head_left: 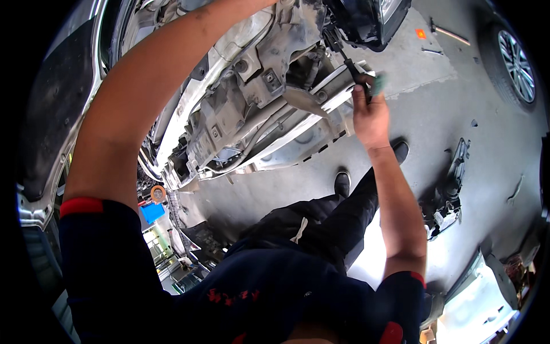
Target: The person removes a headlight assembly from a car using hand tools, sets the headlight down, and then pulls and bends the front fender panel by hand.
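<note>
My right hand (372,117) is closed around a dark, long-shafted hand tool (350,64). A green patch at the tool's near end is smeared by motion, and its exact kind does not show. Its shaft points up toward the dark bracket beside a black headlight housing (369,26). My left forearm (166,51) reaches across the car's exposed front body (246,74); the hand itself lies beyond the top edge. Below the tool runs a pale metal crossbeam (338,94), and a grey flap-shaped piece (305,102) hangs next to it.
A wheel (513,63) lies at the far right. On the floor are a long-handled tool (450,34), an orange card (420,34), a broken dark part (452,186) and a pale body panel (478,304). My shoes (342,183) stand close to the car.
</note>
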Demonstrator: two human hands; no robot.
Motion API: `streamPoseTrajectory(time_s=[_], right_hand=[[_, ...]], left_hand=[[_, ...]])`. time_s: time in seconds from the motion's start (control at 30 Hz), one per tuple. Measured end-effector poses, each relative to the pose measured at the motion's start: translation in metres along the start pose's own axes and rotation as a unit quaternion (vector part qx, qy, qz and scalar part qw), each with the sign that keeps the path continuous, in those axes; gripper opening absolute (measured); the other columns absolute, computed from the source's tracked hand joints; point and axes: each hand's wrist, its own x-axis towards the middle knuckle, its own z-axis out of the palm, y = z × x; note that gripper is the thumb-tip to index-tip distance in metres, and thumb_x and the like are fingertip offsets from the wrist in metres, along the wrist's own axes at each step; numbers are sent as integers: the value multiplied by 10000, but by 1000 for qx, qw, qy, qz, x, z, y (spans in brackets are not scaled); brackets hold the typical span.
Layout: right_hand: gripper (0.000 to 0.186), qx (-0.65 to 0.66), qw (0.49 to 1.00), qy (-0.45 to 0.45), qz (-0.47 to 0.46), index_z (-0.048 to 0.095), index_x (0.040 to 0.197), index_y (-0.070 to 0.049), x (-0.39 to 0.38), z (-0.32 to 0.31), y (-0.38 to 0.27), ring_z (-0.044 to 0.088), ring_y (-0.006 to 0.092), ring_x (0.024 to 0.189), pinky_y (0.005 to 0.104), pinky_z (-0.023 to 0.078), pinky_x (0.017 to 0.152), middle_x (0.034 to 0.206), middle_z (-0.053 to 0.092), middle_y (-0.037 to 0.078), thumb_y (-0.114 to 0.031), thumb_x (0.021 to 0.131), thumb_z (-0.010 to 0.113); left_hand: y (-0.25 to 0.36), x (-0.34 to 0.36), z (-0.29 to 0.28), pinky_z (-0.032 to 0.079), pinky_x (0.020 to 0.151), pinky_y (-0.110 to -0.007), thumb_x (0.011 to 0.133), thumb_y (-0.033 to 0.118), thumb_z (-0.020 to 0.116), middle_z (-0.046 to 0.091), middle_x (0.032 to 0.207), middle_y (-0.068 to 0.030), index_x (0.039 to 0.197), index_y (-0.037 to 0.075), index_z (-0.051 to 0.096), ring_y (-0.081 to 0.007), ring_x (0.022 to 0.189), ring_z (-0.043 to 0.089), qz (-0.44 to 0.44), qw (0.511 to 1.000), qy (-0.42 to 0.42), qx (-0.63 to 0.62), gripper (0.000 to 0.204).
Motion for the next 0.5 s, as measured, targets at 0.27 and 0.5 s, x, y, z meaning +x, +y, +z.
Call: streamPoseTrajectory(time_s=[0.27,0.5], right_hand=[[165,238,951,11,195,564,1218,-95,1,4,-10,540,90,622,304,514,662,935,664,68,-177,1076,548],[178,238,953,-8,189,583,1229,-80,9,-6,-13,578,84,635,309,567,710,925,683,100,-157,1077,530]], left_hand=[[-1,4,5,452,1031,-497,776,219,717,653,1146,-210,1071,8,671,-426,1151,555,23,999,34,3,366],[1,2,-2,452,1024,-494,778,212,718,650,1125,-206,1056,10,667,-424,1124,556,16,1000,12,1,348]])
